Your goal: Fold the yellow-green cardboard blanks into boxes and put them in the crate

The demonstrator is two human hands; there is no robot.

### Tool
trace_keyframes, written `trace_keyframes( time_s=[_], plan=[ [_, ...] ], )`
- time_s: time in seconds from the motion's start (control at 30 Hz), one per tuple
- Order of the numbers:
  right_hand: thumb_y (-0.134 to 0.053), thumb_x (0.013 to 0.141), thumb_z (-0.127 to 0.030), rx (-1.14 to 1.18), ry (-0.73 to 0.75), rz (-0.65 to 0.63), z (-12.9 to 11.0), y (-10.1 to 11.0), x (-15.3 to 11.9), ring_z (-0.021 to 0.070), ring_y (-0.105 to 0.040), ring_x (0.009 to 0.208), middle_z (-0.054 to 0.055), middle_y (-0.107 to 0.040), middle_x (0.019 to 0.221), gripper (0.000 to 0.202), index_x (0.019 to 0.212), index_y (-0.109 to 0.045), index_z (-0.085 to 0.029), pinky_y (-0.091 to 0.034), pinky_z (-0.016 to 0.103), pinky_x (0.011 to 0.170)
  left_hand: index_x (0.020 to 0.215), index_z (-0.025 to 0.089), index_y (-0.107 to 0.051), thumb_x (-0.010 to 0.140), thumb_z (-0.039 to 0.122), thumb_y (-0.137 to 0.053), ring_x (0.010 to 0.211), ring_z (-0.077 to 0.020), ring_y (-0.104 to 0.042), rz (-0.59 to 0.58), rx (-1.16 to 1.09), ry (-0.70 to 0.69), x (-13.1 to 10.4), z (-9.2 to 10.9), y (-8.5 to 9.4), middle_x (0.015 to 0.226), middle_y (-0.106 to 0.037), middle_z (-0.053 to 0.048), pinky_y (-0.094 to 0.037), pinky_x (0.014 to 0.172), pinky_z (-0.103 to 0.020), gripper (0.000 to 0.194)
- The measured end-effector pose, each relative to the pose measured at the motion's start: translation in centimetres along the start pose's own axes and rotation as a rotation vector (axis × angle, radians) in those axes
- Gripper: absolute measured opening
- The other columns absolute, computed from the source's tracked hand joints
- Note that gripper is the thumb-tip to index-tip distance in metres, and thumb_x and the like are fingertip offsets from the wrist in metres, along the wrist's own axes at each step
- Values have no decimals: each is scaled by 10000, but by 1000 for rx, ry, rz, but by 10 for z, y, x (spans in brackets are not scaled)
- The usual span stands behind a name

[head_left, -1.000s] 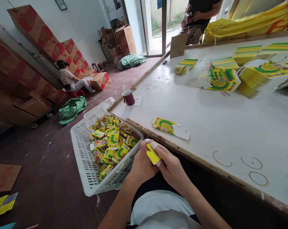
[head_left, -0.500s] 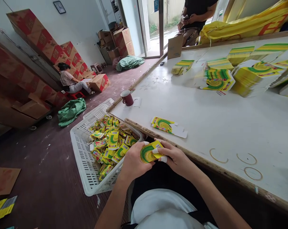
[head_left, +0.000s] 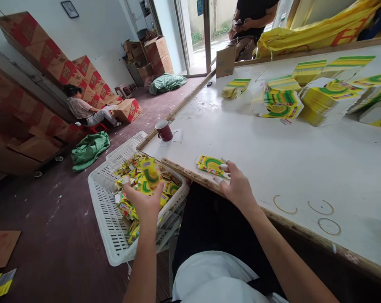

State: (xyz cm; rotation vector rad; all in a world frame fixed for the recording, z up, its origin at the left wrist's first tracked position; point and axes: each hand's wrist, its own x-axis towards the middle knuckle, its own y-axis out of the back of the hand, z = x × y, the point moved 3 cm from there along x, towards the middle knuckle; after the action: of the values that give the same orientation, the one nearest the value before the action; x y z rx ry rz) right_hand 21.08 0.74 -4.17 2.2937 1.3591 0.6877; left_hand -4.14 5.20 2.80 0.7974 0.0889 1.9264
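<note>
With hands apart, the open left hand [head_left: 144, 203] should free the small box [head_left: 150, 171] low above the basket [head_left: 110, 248], the right hand [head_left: 239, 187], grip unclear, pressing the flat carton [head_left: 208, 164] lightly.

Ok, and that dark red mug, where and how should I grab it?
I'd take the mug by its handle, coming in from the near left side. It stands upright, and the handle juts out that way, towards the table's wooden edge.

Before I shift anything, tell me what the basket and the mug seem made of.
Basket: probably white molded plastic, semi-matte, judging by its regular slots.
Mug: likely glazed ceramic, glossy maroon outside and pale inside, though enameled metal is possible.
</note>
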Motion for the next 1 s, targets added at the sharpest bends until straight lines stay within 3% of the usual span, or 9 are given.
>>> trace_keyframes(
  time_s=[0.07, 0.13, 0.27, 0.4, 0.5, 0.67, 0.83, 0.93, 1.0],
  plan=[
    [-590, 807, -141, -246, -32, 16, 11, 0, 17, 324, -628, 1040, 169, -704, 1128, 515, 1315, -504, -150, -490, 479, 899, 1367, 147, -359, 620, 412, -851, 1425, -361, -307, -19, 31, -10, 1, -5, 0, 1449, -372, -199, -212, 1197, -513, 932],
    [-569, 771, -69, -330, -38, -8, 18, -4, 27, 322, -630, 986, 171, -714, 1067, 465, 1229, -572, -150, -476, 459, 876, 1368, 168, -371, 682, 424, -811, 1405, -354, -355, -149, -3, -3, -9, -6, -8, 1448, -402, -192, -265, 1172, -518, 854],
    [-537, 762, -33, -367, -40, -40, 24, -13, 28, 300, -628, 932, 150, -708, 1015, 420, 1155, -603, -167, -463, 416, 849, 1314, 219, -455, 731, 393, -773, 1323, -327, -487, -405, -125, 100, -39, -7, -28, 1367, -541, -151, -409, 1067, -497, 687],
    [-507, 783, -26, -372, -65, -34, 25, -13, 26, 307, -606, 951, 173, -674, 1021, 462, 1237, -535, -107, -455, 398, 835, 1237, 223, -550, 743, 367, -758, 1236, -301, -574, -539, -191, 124, -53, -6, -38, 1283, -626, -127, -481, 984, -456, 555],
    [-507, 783, -20, -347, -56, -32, 23, -13, 27, 303, -587, 975, 173, -650, 1079, 478, 1249, -524, -122, -444, 395, 860, 1204, 210, -597, 755, 360, -748, 1180, -287, -609, -611, -201, 110, -57, -4, -40, 1234, -660, -123, -516, 930, -427, 497],
    [-473, 709, 51, -229, -57, -15, 19, -13, 33, 309, -589, 937, 170, -657, 976, 446, 1102, -578, -131, -445, 433, 861, 1142, 204, -641, 751, 330, -749, 1128, -279, -641, -704, -214, 92, -63, -1, -39, 1197, -692, -119, -529, 895, -419, 425],
    [-486, 721, -19, 32, -47, 81, 13, -2, 29, 260, -624, 897, 104, -646, 953, 438, 1129, -478, -177, -493, 438, 845, 1150, 199, -629, 746, 326, -753, 1126, -282, -632, -778, -267, 196, -69, -6, -41, 1190, -695, -129, -506, 922, -449, 441],
    [-523, 777, -138, 218, -1, 90, 0, 2, 13, 203, -644, 859, 59, -644, 988, 451, 1194, -379, -232, -546, 366, 787, 1187, 212, -607, 648, 409, -847, 1157, -300, -617, -764, -523, 379, -73, -8, -48, 1239, -670, -140, -520, 910, -420, 622],
    [-553, 765, -173, 396, 42, -7, -16, -1, -5, 180, -648, 862, 28, -647, 981, 456, 1178, -382, -267, -555, 331, 768, 1159, 223, -622, 594, 530, -860, 1156, -301, -618, -659, -797, 483, -74, -2, -54, 1227, -673, -123, -527, 906, -396, 685]
  ],
)
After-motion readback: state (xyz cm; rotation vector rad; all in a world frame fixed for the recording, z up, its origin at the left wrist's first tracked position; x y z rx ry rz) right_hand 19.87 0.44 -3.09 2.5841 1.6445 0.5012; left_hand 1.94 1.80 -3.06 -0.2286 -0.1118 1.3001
